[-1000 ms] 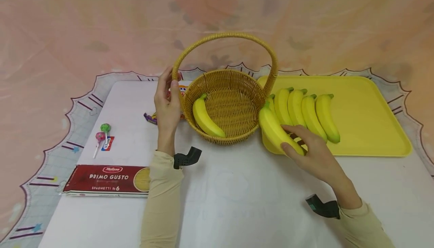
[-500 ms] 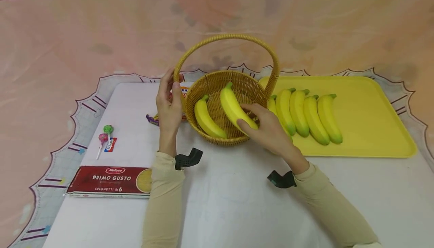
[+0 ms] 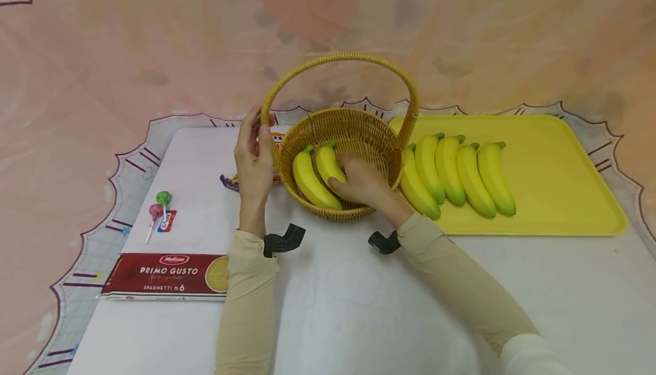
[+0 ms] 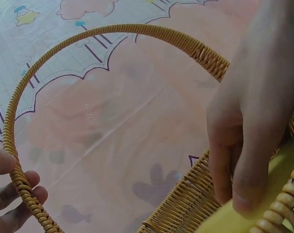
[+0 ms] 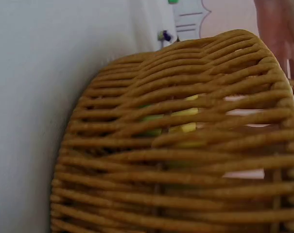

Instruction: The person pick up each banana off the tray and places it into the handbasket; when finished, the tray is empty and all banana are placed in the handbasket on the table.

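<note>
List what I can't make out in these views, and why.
Head view: right end of the spaghetti pack, behind the left sleeve.
Head view: extent of the purple wrapper, behind the left hand.
Left wrist: full shape of the held banana, cut by the bottom edge.
Right wrist: fruit inside, mostly hidden by the basket.

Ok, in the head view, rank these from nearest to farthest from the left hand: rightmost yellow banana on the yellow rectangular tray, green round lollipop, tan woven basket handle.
1. Tan woven basket handle: gripped by the left hand.
2. Green round lollipop: off to the hand's left.
3. Rightmost yellow banana: far to the right, on the yellow rectangular tray.
</note>
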Available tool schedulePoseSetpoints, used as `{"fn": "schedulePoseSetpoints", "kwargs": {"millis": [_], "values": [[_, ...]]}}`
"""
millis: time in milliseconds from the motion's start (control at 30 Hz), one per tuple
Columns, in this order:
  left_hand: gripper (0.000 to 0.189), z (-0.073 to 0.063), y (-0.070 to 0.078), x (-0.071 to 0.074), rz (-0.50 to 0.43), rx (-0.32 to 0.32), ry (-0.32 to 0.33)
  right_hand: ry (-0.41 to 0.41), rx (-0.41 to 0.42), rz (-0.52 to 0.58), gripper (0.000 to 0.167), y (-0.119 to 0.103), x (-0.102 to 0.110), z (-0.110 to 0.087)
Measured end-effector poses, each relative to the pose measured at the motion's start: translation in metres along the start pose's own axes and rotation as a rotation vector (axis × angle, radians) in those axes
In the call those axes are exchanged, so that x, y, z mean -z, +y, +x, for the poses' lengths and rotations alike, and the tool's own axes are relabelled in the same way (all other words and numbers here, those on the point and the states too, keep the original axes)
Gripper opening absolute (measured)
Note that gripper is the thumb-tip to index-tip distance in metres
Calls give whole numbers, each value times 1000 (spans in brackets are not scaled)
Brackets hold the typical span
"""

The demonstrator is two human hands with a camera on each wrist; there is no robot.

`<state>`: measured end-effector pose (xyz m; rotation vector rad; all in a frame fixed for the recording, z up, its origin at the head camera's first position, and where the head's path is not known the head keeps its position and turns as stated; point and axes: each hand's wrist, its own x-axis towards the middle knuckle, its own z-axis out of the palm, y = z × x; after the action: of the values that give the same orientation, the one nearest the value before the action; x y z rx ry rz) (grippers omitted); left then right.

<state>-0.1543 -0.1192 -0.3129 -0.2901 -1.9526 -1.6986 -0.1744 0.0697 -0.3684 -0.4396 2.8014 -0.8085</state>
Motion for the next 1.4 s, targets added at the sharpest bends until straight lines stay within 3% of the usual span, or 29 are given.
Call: {"fn": "schedulePoseSetpoints", "kwargs": {"millis": [167,367,500,667,933,1033,1200,1400], "values": [[36,2,-2,1,-1,-15,4,-107,9,-35,64,-3,-5,11],[36,3,-1,1,-15,-3,-1,-87,7,-53,67,-4,-6,12],[36,3,0,0,-9,1,0,12,58,-3,59,2,1,-1],[36,3,1,0,2,-12,3,207,128,121,41,17,14,-29],[36,1,0,0,0,5,14,476,187,289,27,64,35,-73],[36,-1,0,0,-4,9,11,540,127,274,26,89,43,-86],[37,-3,0,-1,3,-3,6,583,-58,219,31,134,58,-105],[37,-3,-1,-2,-8,4,2,540,-250,132,45,179,73,-126]]}}
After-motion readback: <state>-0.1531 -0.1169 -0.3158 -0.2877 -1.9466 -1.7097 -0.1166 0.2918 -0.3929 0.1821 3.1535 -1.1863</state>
